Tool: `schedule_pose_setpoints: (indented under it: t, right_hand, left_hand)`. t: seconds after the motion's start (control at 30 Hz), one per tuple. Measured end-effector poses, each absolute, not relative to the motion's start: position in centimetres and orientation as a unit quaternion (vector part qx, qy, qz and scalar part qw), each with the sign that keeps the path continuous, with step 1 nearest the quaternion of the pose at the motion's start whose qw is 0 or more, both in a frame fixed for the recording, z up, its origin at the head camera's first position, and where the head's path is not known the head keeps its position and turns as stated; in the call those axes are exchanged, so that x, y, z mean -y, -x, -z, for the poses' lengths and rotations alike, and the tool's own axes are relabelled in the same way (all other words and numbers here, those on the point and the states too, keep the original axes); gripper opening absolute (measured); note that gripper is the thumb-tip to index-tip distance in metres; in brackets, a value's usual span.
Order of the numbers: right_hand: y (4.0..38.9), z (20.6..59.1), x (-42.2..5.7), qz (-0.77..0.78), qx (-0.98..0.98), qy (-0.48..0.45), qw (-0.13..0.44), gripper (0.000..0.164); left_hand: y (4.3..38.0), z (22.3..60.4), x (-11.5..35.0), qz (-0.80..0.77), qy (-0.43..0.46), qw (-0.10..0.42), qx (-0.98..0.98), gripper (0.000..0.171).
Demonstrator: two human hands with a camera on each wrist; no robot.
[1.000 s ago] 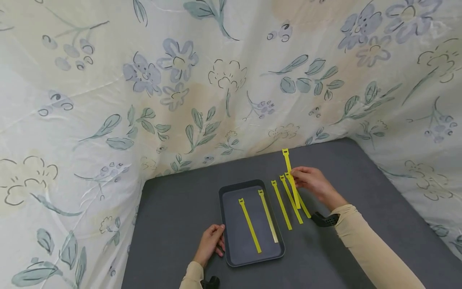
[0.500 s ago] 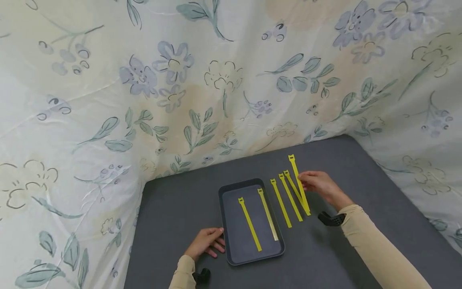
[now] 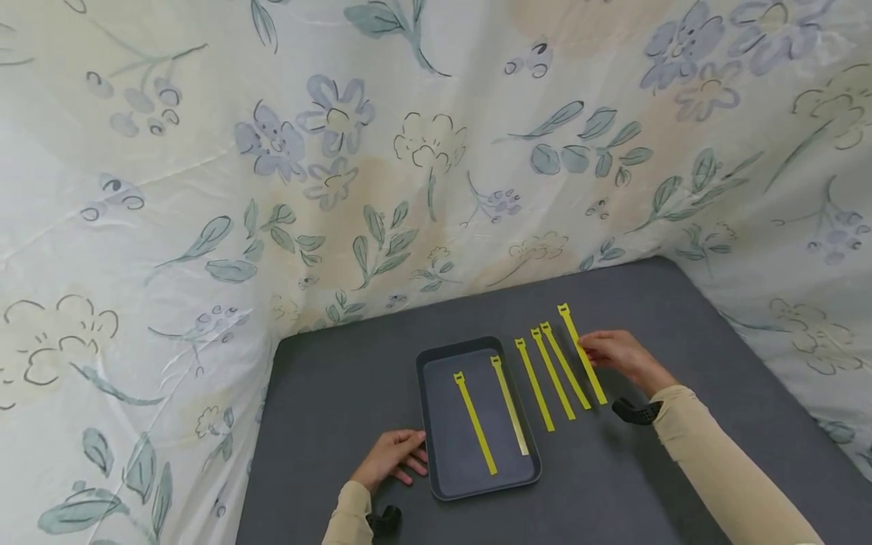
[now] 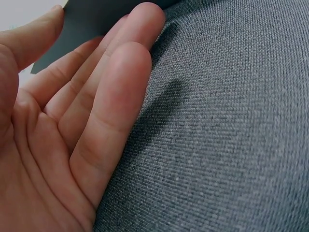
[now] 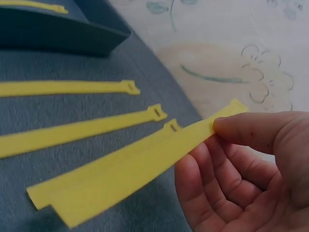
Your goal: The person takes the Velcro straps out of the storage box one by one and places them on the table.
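Observation:
In the head view my right hand (image 3: 623,356) pinches a yellow hook-and-loop cable tie (image 3: 571,327) between thumb and fingers. The right wrist view shows the held tie (image 5: 140,174) slanting over another yellow tie (image 5: 91,166). Three more ties lie side by side on the table, left of my right hand; the middle one (image 3: 554,375) is close to its neighbours. A dark shallow tray (image 3: 443,409) holds two ties, one near its middle (image 3: 477,424) and one along its right side (image 3: 509,405). My left hand (image 3: 391,458) rests at the tray's left edge, fingers loosely extended.
The dark grey cloth-covered table (image 3: 341,378) extends around the tray. A floral curtain (image 3: 436,189) hangs along its back and both sides. A black band (image 3: 636,411) sits at my right wrist.
My right hand has moved right and slightly toward me with the held tie, away from the three table ties it overlapped. My left fingers have loosened at the tray's edge.

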State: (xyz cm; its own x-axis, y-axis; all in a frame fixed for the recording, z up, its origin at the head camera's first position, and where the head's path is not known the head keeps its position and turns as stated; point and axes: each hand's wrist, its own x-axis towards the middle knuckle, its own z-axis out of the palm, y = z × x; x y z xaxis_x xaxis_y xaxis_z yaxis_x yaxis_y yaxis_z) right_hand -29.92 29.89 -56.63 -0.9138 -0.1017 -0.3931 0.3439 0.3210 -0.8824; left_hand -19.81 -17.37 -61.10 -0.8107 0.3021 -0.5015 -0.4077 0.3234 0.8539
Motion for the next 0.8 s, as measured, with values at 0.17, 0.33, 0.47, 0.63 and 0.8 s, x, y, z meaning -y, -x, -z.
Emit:
schedule_pose_setpoints:
  t: [0.17, 0.33, 0.47, 0.63, 0.8]
  right_hand:
    - [30.6, 57.9, -30.3, 0.559, -0.8, -0.089, 0.199, 0.054]
    - [31.0, 59.2, -30.2, 0.547, -0.809, -0.097, 0.19, 0.049]
    - [31.0, 60.0, -29.9, 0.528, -0.822, -0.11, 0.184, 0.045]
    - [30.9, 60.4, -29.3, 0.498, -0.846, -0.099, 0.163, 0.038]
    - [30.7, 60.5, -28.9, 0.462, -0.872, -0.082, 0.141, 0.031]
  left_hand:
    - [19.8, 61.0, 17.3, -0.584, 0.035, 0.304, -0.752, 0.05]
    - [19.8, 60.9, 17.3, -0.584, 0.033, 0.302, -0.753, 0.048]
    - [19.7, 60.9, 17.3, -0.583, 0.035, 0.304, -0.753, 0.048]
    - [19.8, 61.0, 17.4, -0.585, 0.036, 0.301, -0.753, 0.05]
    - [19.9, 61.1, 17.4, -0.581, 0.032, 0.298, -0.756, 0.05]
